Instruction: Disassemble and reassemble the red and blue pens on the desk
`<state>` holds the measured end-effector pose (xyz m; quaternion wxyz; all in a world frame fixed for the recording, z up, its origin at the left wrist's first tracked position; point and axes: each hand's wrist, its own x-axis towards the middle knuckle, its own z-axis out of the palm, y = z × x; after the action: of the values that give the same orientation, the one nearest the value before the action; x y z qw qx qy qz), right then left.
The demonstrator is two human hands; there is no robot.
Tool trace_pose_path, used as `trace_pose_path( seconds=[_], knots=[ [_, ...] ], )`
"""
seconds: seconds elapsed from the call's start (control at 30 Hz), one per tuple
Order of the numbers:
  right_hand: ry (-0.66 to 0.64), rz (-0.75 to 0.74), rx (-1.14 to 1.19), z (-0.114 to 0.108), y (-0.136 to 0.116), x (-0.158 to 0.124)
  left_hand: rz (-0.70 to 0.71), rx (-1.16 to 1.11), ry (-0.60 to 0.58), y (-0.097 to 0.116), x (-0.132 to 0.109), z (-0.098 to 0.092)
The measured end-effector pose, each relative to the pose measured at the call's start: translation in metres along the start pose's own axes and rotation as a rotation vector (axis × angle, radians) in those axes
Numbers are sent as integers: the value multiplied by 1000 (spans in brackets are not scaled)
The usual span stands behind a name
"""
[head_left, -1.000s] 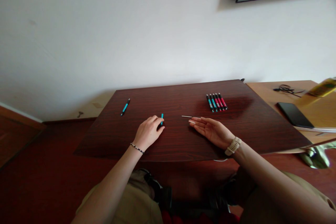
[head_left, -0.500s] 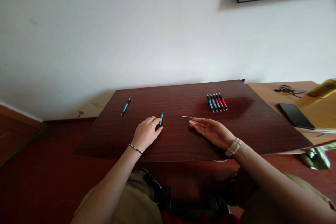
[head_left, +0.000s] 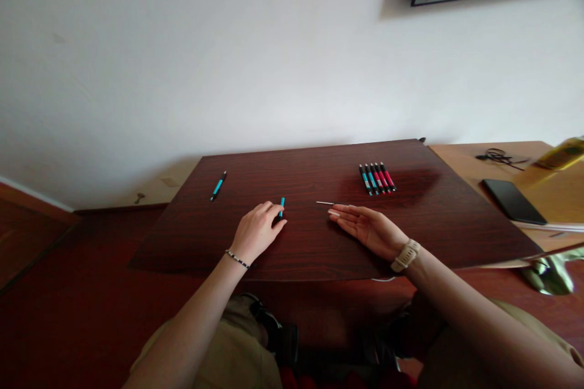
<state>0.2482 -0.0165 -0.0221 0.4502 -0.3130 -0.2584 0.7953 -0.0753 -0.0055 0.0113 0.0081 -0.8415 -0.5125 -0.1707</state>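
Note:
My left hand (head_left: 259,228) is closed around a short blue pen barrel (head_left: 282,202), whose blue end sticks up past the fingertips; its lower part is mostly hidden. My right hand (head_left: 367,228) rests on the dark table with fingers stretched out and the palm turned inward. Just beyond its fingertips lies a thin pen refill (head_left: 325,202) with a pale tip, partly hidden behind the fingers. A whole blue and black pen (head_left: 218,186) lies by itself at the left.
Several blue and pink pens (head_left: 377,179) lie in a row toward the back right of the brown table (head_left: 292,176). On the adjoining light table (head_left: 456,161) are a black phone (head_left: 513,200), a coiled cable (head_left: 497,157) and a yellow bottle (head_left: 561,154). A wall stands behind.
My left hand has shifted very slightly to the right with the blue pen barrel. My right hand, the refill and the other pens stay put.

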Motion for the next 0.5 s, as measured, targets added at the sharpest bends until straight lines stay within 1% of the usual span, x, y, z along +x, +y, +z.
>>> trace_pose_path(
  seconds=[0.07,0.1,0.2,0.3,0.37,0.43,0.5],
  knots=[
    [-2,1,-2,1,0,0,-15,-125,23,10,1,-3],
    [-2,1,-3,2,0,0,-28,-227,21,18,3,-5],
    [5,-11,-21,4,0,1,-21,-673,-86,55,9,-17],
    [9,-6,-67,7,0,2,34,-1210,-271,102,16,-33],
    [16,20,-97,7,0,4,107,-1537,-411,135,19,-42],
    [20,37,-108,7,0,6,222,-1779,-588,168,18,-46],
    [11,22,-101,7,1,6,333,-1977,-788,199,13,-43]
  ],
)
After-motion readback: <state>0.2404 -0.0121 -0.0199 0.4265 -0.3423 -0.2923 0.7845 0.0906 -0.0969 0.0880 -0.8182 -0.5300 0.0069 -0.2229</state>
